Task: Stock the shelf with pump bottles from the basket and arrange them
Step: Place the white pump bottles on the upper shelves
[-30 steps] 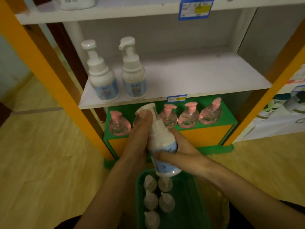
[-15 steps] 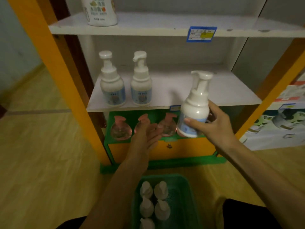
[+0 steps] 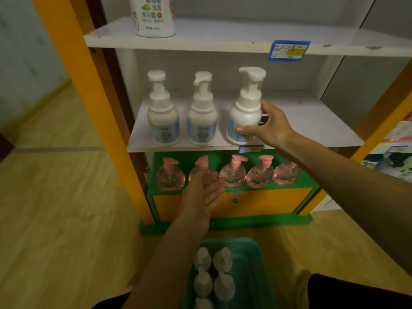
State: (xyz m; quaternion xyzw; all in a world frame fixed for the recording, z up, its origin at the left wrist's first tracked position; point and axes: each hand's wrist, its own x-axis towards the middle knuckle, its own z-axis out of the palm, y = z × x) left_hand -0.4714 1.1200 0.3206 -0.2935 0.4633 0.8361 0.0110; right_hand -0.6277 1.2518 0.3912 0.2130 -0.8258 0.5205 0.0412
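right hand (image 3: 270, 128) fingers hidden behind third bottle (image 3: 244, 117) | basket (image 3: 252, 259) cut off

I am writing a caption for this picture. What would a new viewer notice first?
First, the right hand gripping a white pump bottle at the front of the middle shelf, third in a row. Then the pink bottles lined up below, and the green basket of bottles at the bottom.

Single head view, close, facing forward-down at shelf (image 3: 312, 121), basket (image 3: 252, 264) below
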